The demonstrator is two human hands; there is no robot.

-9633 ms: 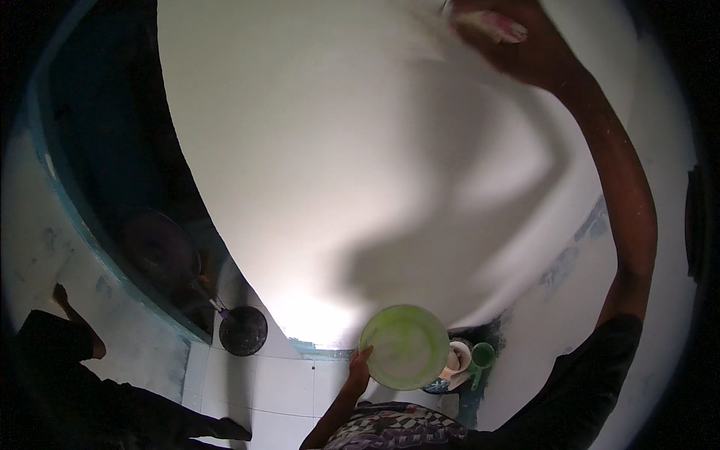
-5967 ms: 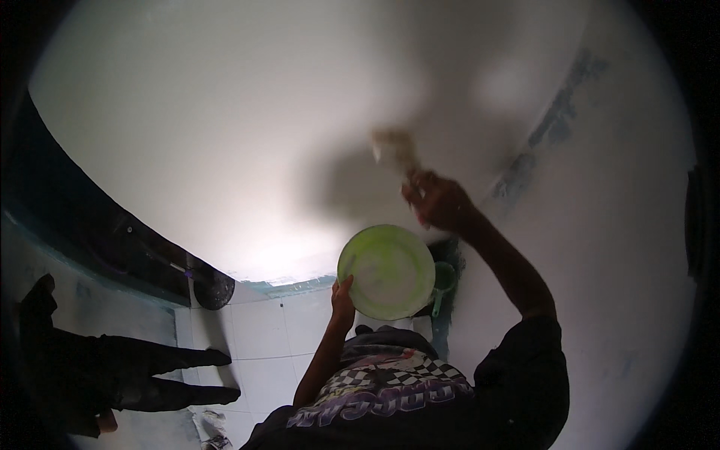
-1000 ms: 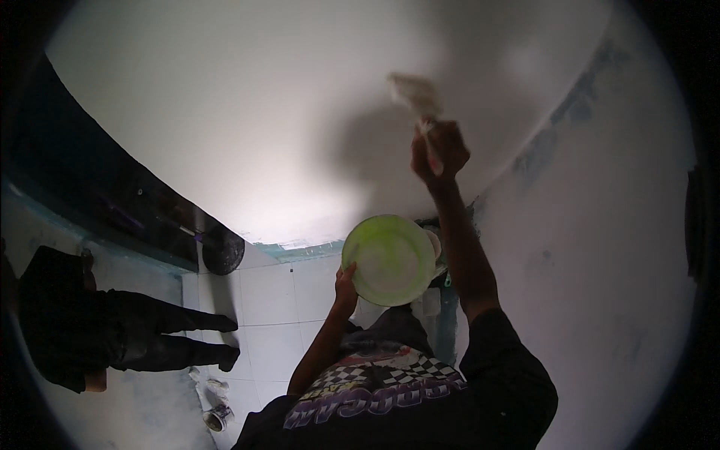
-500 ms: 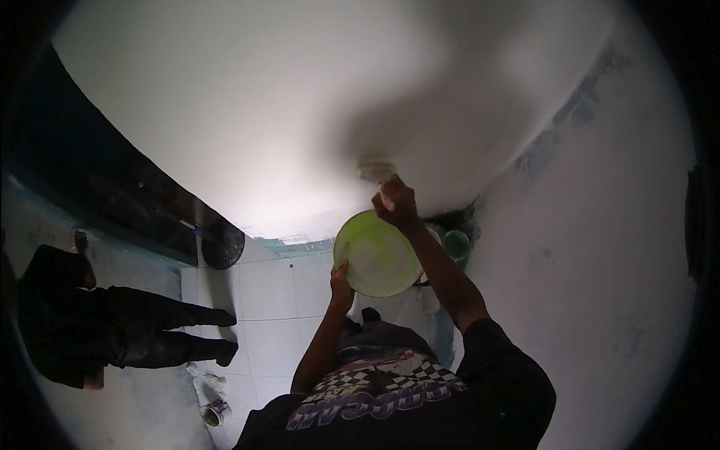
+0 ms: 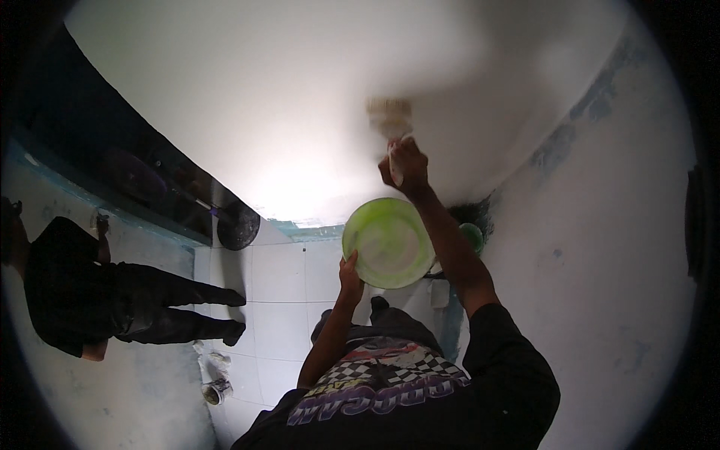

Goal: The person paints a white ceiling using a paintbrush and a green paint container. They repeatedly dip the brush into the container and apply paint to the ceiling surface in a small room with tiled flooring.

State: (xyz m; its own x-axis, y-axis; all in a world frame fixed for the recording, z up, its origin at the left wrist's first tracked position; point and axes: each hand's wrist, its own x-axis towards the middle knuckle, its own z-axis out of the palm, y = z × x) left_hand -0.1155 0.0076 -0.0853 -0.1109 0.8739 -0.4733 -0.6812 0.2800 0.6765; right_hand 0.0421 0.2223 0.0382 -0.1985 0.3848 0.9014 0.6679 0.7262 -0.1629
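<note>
A green bowl (image 5: 388, 241) is gripped at its lower left rim by the left hand (image 5: 349, 268), the fingers curled around the edge. Just above the bowl, a paintbrush (image 5: 391, 120) is clutched by its handle in the closed right hand (image 5: 403, 163), and its blurred bristles are pressed to the white wall (image 5: 247, 97). Far to the left of the bowl, another person (image 5: 112, 296) in dark clothes is seen, and a small tin (image 5: 216, 391) is seen on the tiled floor (image 5: 277, 300) below and left of it
</note>
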